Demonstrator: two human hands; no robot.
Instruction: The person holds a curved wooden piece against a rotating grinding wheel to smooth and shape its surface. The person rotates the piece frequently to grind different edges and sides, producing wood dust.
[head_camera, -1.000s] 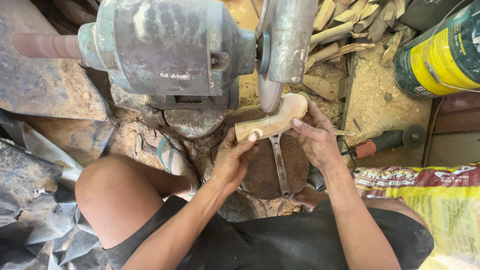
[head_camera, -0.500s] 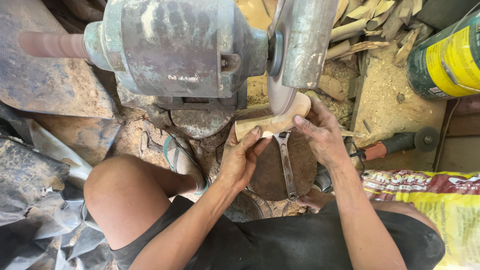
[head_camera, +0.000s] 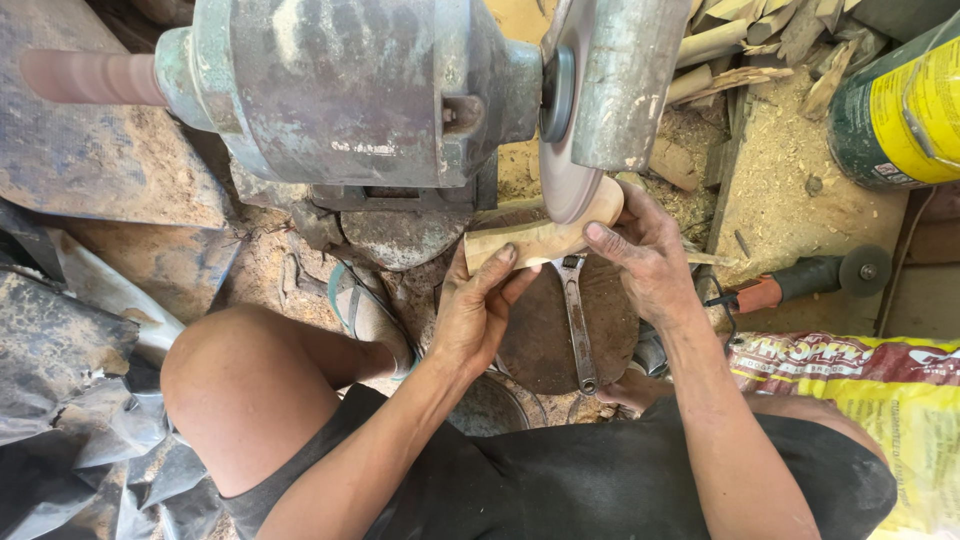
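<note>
Since a second ago the wood (head_camera: 540, 238) got pushed up into the disc (head_camera: 572, 170), and both hands shifted up with it. Left hand (head_camera: 478, 310) grips the near, squared end, thumb on top, fingers tucked underneath. Right hand (head_camera: 645, 255) clamps the rounded far end, fingers curled over it right by the disc's edge. So the wood sits between both hands, tip touching the disc face, just below the motor (head_camera: 350, 90). Wrench (head_camera: 577, 320) lies on a round block (head_camera: 560, 325) below the hands. Grinder (head_camera: 810, 280) is off to the right.
</note>
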